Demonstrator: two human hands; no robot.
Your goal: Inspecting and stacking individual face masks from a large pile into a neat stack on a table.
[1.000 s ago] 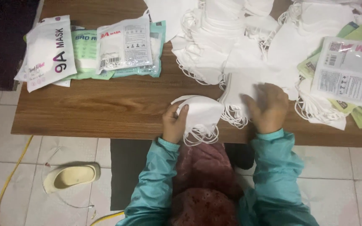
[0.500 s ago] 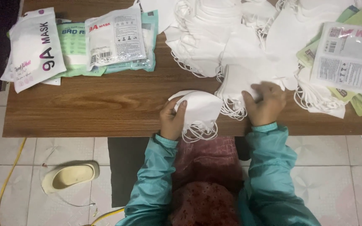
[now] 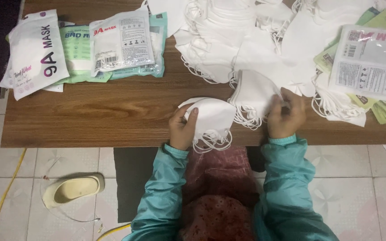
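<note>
Clasped in the left hand (image 3: 183, 129) is a small stack of folded white masks (image 3: 211, 117), thumb on top and fingers curled under its left end; the stack lies at the near edge of the wooden table (image 3: 112, 116), with its ear loops (image 3: 211, 142) hanging over that edge. Just to the right, the right hand (image 3: 286, 117) pinches the edge of another white mask bundle (image 3: 255, 93), fingertips closed on the fabric, the bundle's loops trailing toward the table edge between the two hands. Both forearms wear teal sleeves (image 3: 164, 196), and a dark red patterned garment (image 3: 217, 201) shows between them. Beyond the hands a large loose heap of white masks (image 3: 228, 40) spreads across the far middle of the table. At the far left lie sealed mask packets (image 3: 81, 49), white and pale green, overlapping one another. At the right edge sit more flat packets (image 3: 371, 62), printed white over green ones. On the tiled floor below the table's left part lies a pale slipper (image 3: 72, 189), with a yellow cable (image 3: 5, 196) running near it.
</note>
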